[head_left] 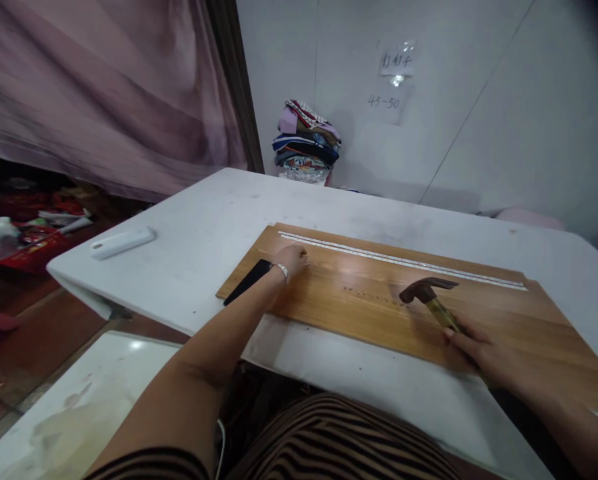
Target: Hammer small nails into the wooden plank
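Note:
A wooden board (323,312) lies flat on the white table in front of me. My left hand (292,257) is over its left part with the fingers pinched together; what they hold, if anything, is too small to make out. Under my left wrist a black tapered object (247,283) rests partly on the board. My right hand (471,343) grips a claw hammer (421,290) by its yellowish handle, its head over the board's middle right. Several small nails (373,295) are spread in a row on the wood. Two white measuring strips (403,258) run along the far side.
The white table (199,213) carries a white oblong object (123,243) at its left. Folded cloths (306,141) are stacked at the back wall, with handwritten paper signs (397,60) above. A pinkish curtain (129,87) hangs at left. A lower white surface (109,380) stands front left.

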Motion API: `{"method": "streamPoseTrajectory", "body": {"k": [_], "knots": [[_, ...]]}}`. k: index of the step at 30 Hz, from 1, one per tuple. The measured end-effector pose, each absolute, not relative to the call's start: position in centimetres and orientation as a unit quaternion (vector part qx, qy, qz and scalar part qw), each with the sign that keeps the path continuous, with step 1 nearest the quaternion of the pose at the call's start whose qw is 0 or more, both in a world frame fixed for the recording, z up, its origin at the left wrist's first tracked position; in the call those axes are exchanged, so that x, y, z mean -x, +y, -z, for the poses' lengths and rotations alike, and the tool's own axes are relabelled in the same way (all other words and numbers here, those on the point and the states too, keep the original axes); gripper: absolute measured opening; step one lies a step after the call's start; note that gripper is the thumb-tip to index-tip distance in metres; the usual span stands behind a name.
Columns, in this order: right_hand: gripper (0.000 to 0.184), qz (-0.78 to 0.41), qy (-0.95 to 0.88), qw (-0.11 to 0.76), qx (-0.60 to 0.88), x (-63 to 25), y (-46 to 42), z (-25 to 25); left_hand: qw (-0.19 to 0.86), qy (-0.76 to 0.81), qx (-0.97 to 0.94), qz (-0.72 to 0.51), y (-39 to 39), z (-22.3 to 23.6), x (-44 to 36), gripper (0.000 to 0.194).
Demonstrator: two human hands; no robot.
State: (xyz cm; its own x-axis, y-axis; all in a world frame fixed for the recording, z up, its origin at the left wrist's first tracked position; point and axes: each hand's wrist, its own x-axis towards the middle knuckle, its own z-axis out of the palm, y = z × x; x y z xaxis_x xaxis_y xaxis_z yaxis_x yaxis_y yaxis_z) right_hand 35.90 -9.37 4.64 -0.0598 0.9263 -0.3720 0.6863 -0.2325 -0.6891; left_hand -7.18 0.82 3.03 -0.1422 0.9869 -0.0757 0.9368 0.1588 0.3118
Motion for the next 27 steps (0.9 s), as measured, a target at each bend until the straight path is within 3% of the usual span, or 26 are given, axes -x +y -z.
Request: {"method": "streamPoseTrajectory", "body": {"k": [5,13,22,27], "knots": [[0.055,-0.392,-0.588,0.136,0.694,-35.5,-9.0,-4.5,0.111,0.735,-0.668,-0.042,0.5,-2.6,7.4,0.025],[0.061,-0.411,-0.598,0.168,0.668,-35.4,-9.2,-5.2,0.054,0.687,-0.716,0.111,1.9,-3.3,5.9,0.036],[0.046,-0.492,-0.588,0.180,0.615,-34.7,-9.3,-5.6,0.052,0.646,-0.751,0.128,3.4,-3.6,5.3,0.030],[0.046,-0.495,-0.582,0.182,0.618,-34.6,-9.3,-6.3,0.053,0.655,-0.744,0.124,3.5,-3.4,5.9,0.031]]}}
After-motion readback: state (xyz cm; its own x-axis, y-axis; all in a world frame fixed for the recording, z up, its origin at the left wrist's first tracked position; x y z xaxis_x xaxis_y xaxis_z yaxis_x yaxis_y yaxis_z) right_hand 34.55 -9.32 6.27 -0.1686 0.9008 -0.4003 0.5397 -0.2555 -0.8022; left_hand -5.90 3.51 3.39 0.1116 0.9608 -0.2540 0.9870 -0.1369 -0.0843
